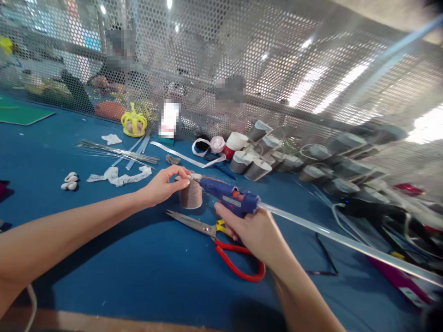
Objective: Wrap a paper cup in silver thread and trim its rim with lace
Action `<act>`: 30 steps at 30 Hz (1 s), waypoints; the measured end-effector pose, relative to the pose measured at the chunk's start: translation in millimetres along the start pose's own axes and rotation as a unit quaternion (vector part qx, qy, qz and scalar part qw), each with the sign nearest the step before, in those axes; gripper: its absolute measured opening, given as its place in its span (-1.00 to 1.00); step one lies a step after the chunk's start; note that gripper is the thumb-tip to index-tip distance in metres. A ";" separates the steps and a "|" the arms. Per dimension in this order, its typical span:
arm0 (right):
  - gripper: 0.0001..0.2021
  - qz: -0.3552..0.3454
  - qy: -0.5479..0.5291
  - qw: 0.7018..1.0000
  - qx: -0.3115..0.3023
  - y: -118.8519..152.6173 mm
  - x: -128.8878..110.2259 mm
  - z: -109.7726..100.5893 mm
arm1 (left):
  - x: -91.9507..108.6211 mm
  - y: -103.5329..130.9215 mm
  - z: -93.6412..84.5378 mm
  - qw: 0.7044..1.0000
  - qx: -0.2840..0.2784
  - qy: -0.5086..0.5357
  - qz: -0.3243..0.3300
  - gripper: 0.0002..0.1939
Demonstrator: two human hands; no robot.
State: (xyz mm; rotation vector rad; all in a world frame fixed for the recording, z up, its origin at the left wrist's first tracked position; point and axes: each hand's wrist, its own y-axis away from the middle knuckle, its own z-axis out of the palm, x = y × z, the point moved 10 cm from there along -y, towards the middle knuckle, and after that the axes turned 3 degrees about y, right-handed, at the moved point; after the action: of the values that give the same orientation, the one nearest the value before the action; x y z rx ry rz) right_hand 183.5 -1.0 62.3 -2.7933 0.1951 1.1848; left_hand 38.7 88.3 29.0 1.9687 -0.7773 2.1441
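A small brown, coarse-textured pot [191, 195] stands on the blue table. My left hand [166, 184] has its fingers pinched at the pot's upper rim, where a small whitish piece [195, 176] shows. A blue glue gun [230, 196] is in my right hand [254, 230], its nozzle pointing left at the pot's rim. From the gun's rear runs a long clear glue stick [328, 230]. Below both hands lie scissors [204, 227] with red handles, partly covered by my right hand. Whether the nozzle touches the pot I cannot tell.
Several similar grey pots [258, 169] are grouped at the back right. White lace [119, 176], thin wires [117, 152], white ribbon [183, 156] and a yellow crown-shaped piece [134, 122] lie behind my left arm. A perforated metal screen [194, 60] rises along the table's back.
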 end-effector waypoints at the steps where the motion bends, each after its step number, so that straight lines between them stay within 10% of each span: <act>1: -0.71 0.001 0.001 1.000 0.000 0.5 -0.1 -0.6 | -0.1 0.0 -0.2 1.000 0.001 0.003 -0.001 -0.91; 30: -0.74 0.029 0.013 0.999 -0.003 3.9 0.5 0.0 | -0.6 0.0 1.2 1.000 -0.010 0.022 -0.004 -0.92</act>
State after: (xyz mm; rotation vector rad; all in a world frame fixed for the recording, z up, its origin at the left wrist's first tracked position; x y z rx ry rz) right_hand 183.2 -4.9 61.8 -2.8271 0.2772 1.1639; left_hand 39.8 88.0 28.4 1.9059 -0.7792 2.1592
